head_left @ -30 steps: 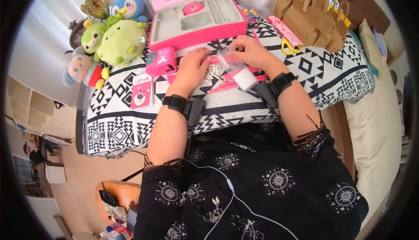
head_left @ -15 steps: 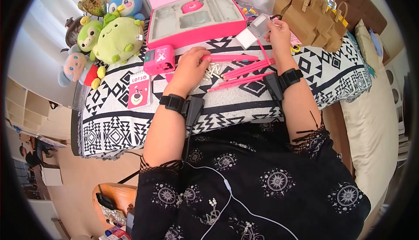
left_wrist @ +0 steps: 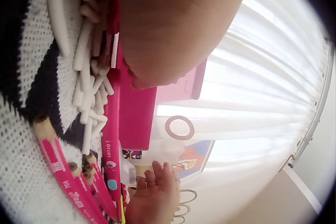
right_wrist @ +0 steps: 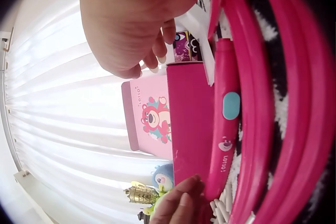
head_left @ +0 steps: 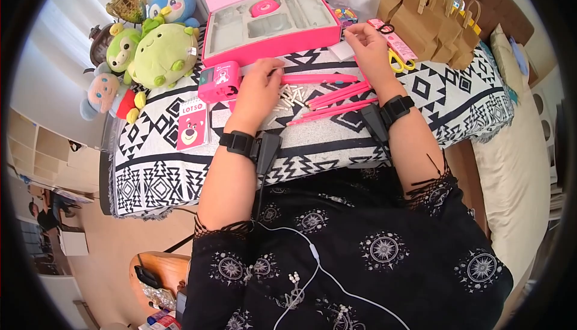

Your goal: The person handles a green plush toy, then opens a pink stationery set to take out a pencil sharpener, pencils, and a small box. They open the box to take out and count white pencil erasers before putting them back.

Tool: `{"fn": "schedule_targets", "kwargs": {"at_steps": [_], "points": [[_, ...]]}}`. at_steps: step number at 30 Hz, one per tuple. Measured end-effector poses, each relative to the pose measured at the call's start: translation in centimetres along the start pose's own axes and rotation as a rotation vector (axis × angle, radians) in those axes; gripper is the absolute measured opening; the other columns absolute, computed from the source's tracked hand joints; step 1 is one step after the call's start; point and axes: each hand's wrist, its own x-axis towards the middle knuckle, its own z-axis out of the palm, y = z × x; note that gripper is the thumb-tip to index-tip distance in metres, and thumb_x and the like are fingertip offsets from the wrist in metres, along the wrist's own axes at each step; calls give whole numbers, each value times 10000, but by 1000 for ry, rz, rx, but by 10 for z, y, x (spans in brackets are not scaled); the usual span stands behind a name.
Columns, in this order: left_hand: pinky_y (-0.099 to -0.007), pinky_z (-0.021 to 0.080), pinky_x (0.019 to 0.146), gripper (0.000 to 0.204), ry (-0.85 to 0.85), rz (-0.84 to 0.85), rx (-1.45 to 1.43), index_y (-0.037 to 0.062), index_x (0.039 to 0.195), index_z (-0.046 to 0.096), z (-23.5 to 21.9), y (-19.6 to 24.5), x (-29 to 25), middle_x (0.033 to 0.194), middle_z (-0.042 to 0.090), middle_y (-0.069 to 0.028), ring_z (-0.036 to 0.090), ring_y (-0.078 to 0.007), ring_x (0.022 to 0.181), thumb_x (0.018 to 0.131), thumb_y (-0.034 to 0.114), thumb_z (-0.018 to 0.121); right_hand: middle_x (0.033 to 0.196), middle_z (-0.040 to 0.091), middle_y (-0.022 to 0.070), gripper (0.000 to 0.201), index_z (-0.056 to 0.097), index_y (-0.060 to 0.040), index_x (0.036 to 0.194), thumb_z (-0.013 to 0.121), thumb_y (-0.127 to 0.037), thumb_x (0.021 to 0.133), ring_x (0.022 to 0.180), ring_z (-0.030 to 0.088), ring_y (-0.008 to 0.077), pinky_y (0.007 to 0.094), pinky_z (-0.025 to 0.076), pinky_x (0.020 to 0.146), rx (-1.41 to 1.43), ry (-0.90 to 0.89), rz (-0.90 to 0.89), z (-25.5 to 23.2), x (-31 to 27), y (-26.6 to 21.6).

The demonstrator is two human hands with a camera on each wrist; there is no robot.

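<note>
My left hand (head_left: 257,90) hovers at the left end of a pink electric eraser (head_left: 318,79), its fingers loosely bent and apparently holding nothing. The eraser has a turquoise button and a LOTSO label. Short white eraser refills (head_left: 293,96) lie in a pile beside that hand. Farther right, my right hand (head_left: 369,48) reaches over a small clear case with a white part (head_left: 341,51) lying near the pink box. The right wrist view shows its fingers relaxed just above the case. Several pink pencils (head_left: 339,97) lie between the hands.
A large open pink gift box (head_left: 270,45) stands at the back. To the left are a pink sharpener (head_left: 220,82), a LOTSO notepad (head_left: 193,127) and plush toys (head_left: 163,57). Yellow scissors (head_left: 399,61) and brown paper bags (head_left: 430,24) are at the right.
My right hand carried the clear case away from the refills to the back right, where it now lies on the cloth. My left hand has lifted slightly off the electric eraser.
</note>
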Motion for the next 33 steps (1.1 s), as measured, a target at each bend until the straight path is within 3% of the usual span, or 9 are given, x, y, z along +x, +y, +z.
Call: {"fn": "schedule_targets", "kwargs": {"at_steps": [2, 4, 7, 9, 12, 21, 28, 31, 33], "points": [[-341, 497, 840, 213, 78, 32, -8, -13, 1086, 637, -4, 1, 2, 1046, 645, -168, 639, -298, 950, 918, 111, 594, 836, 655, 13, 152, 643, -17, 980, 677, -135, 890, 739, 559, 70, 240, 467, 694, 38, 10, 14, 1, 1, 1], [-288, 482, 863, 204, 197, -81, -192, -4, 1102, 635, -8, 3, 4, 1035, 674, -87, 631, -173, 974, 981, 137, 553, 814, 651, 12, 142, 645, -10, 966, 669, -132, 897, 739, 566, 70, 236, 466, 692, 75, 20, 28, 0, 1, 3], [-269, 486, 824, 221, 281, -115, -381, 9, 1092, 635, -13, 14, 2, 1007, 680, -63, 630, -132, 945, 1012, 178, 518, 875, 663, 29, 138, 629, -6, 1003, 644, -121, 930, 804, 612, 85, 224, 468, 751, 169, 14, 90, -3, 1, 4], [-253, 484, 771, 235, 339, -98, -462, 8, 1068, 628, -18, 18, 3, 954, 675, -63, 630, -121, 881, 1025, 195, 494, 834, 661, 34, 137, 637, 11, 961, 648, -118, 917, 765, 600, 77, 222, 463, 691, 163, 20, 68, -1, 2, 5], [-227, 468, 692, 236, 623, -76, -551, 6, 1024, 609, -29, 23, 2, 842, 636, -46, 582, -95, 735, 1032, 198, 471, 835, 667, 37, 126, 636, 7, 966, 646, -109, 918, 768, 603, 78, 225, 466, 691, 176, 28, 91, 0, 1, 3], [-217, 429, 616, 224, 794, -153, -741, 32, 1018, 592, -38, 16, 3, 758, 596, -11, 528, -74, 668, 1034, 207, 454, 829, 672, 30, 105, 627, -16, 968, 638, -112, 927, 756, 617, 73, 219, 459, 672, 166, -46, 149, 0, -1, 0], [-203, 426, 612, 207, 798, -221, -878, 31, 1042, 583, -40, 13, 4, 754, 567, 2, 508, -67, 662, 1025, 211, 482, 800, 666, 22, 99, 621, -24, 964, 638, -114, 927, 740, 612, 68, 218, 459, 652, 180, -88, 144, -2, 0, 5], [-201, 417, 610, 198, 684, -215, -780, 41, 1042, 597, -34, 17, 4, 775, 587, 4, 514, -63, 669, 1017, 215, 505, 786, 662, 19, 104, 619, -24, 964, 640, -118, 926, 730, 607, 65, 213, 456, 636, 200, -112, 151, -1, 0, 5], [-201, 412, 615, 188, 476, -218, -738, 47, 1042, 609, -28, 17, 3, 812, 618, -3, 521, -63, 679, 1008, 212, 527, 787, 660, 17, 107, 617, -25, 966, 642, -120, 925, 730, 605, 62, 211, 455, 625, 199, -134, 159, -1, 0, 5]]}}
